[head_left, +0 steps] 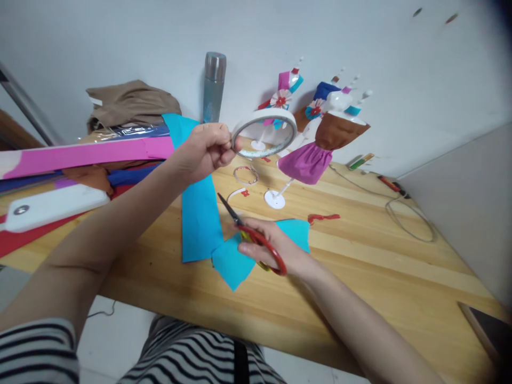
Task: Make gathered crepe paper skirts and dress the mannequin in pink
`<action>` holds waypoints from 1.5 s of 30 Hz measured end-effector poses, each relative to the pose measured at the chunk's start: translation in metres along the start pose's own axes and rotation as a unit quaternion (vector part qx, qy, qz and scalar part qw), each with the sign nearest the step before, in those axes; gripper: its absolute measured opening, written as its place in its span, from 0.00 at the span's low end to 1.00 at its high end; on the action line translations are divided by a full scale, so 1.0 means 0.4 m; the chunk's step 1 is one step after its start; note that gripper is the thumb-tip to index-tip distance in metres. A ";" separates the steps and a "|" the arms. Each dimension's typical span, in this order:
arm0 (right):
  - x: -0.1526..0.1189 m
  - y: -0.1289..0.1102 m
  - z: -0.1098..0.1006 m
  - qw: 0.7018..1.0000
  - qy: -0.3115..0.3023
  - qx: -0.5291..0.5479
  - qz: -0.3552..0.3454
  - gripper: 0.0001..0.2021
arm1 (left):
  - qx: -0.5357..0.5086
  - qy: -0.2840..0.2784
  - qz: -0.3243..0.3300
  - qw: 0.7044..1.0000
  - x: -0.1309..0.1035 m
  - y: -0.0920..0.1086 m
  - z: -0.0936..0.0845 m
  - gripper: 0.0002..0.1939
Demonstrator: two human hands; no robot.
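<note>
Raised above the table, my left hand (pixel 212 149) pinches the edge of a roll of white tape (pixel 294 133). My right hand (pixel 276 242) is closed round a pair of scissors (pixel 276 256) with red and yellow handles, the dark blades pointing up and to the left. Under the scissors lies a blue cut piece (pixel 234 266), and beside it a longer blue strip (pixel 200 224). Just behind the right hand stands a small dress form (pixel 304 162) in a brown top and pink skirt on a white round base.
More decorated dress forms (pixel 282 98) stand by the wall near a grey flask (pixel 214 88). Folded coloured material (pixel 92 154) and a white device (pixel 56 207) lie at left. A cable (pixel 412 232) curls at right; a dark flat device (pixel 488 336) lies at the right edge.
</note>
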State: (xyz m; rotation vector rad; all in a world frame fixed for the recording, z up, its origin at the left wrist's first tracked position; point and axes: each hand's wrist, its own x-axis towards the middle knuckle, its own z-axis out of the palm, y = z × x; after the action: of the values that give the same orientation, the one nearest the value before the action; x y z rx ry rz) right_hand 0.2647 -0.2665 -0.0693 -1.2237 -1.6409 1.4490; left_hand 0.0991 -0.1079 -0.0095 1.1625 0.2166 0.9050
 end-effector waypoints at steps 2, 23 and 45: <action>-0.003 -0.006 0.009 0.997 -0.023 -0.076 0.016 0.19 | 0.021 0.022 0.014 0.999 0.000 0.007 0.003 0.11; 0.220 -0.039 0.157 0.876 0.035 -0.480 -0.038 0.13 | 0.090 0.017 0.028 0.995 -0.013 0.024 0.040 0.11; 0.071 0.002 0.006 0.927 -0.019 -0.342 -0.150 0.16 | 0.169 0.025 0.011 0.985 -0.006 0.013 0.042 0.13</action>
State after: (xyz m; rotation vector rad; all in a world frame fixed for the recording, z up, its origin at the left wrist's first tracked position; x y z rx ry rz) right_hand 0.2520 -0.2411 -0.0740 -1.2096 -2.3469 0.7210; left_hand 0.1048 -0.1210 0.0013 1.4583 0.4095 0.9405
